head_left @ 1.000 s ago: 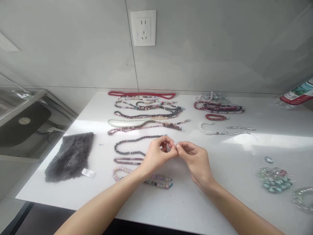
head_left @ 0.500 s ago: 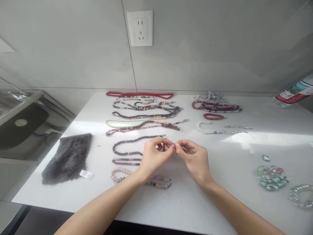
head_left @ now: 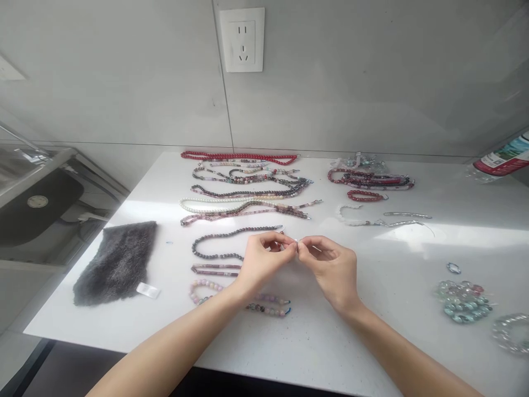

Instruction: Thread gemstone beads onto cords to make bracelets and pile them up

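The left hand [head_left: 264,262] and right hand [head_left: 330,273] are together above the table, fingertips meeting at center, with a small pale piece [head_left: 296,241] pinched at the point of contact; the piece is too small to identify. Nearest to the left hand, on the left and slightly far, lies a dark bead strand [head_left: 225,232], curved into a loop. Directly near that strand is a tube-bead strand [head_left: 215,270]. A pink mixed-bead strand [head_left: 268,307] lies under and nearer than the left wrist. Further left are a gray fur pad [head_left: 115,264], a white tag [head_left: 147,290] touching its near edge, and a small blue bit [head_left: 169,242] between pad and strands. Toward the far edge of the white table [head_left: 314,353] are several laid-out strands, including a pearl strand [head_left: 206,207] and a red strand [head_left: 239,156] at the far end. To the right are a red bracelet [head_left: 366,196] and a pale strand [head_left: 372,223]. At near right sit a green glass bead cluster [head_left: 463,303], a single glass ring [head_left: 453,268] just far of it, and a clear bracelet [head_left: 510,333]. A bottle [head_left: 502,160] lies at the far right corner. A sink [head_left: 41,204] is off the table's left side, and a wall socket [head_left: 242,39] is above the far edge.
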Demonstrator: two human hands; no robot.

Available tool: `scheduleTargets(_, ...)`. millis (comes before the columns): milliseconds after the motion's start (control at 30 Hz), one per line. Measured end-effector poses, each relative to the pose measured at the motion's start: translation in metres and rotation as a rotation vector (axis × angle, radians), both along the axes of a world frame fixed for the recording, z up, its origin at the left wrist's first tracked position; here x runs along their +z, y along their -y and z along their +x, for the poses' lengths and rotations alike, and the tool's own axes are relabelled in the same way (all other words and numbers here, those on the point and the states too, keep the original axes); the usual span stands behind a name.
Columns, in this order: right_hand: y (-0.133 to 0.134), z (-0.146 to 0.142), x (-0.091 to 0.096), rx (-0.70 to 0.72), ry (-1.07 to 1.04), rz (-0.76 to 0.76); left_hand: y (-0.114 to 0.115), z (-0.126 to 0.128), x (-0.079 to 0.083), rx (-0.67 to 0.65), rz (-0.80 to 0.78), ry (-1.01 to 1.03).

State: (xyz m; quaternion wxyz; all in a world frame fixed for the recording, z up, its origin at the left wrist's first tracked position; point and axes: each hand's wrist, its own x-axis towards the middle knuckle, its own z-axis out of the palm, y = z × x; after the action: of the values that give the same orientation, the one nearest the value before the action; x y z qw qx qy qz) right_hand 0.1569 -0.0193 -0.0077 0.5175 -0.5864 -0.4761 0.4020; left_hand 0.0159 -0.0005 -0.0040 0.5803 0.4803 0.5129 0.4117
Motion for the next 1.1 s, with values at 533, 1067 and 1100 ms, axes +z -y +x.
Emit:
scheduleTargets(533, -0.001, -0.004, -0.010, 0.038, 0.027, 0.135, -0.002, 0.001, -0.005, -0.009, -0.006, 0.052)
scheduleTargets(1067, -0.001, -0.003, -0.003, 0.037, 0.030, 0.139, -0.001, -0.001, 0.006, -0.002, -0.009, 0.010)
scheduleTargets(1100, -0.001, -0.003, -0.003, 0.038, 0.036, 0.148, -0.001, -0.001, 0.006, 0.001, -0.009, 0.006)
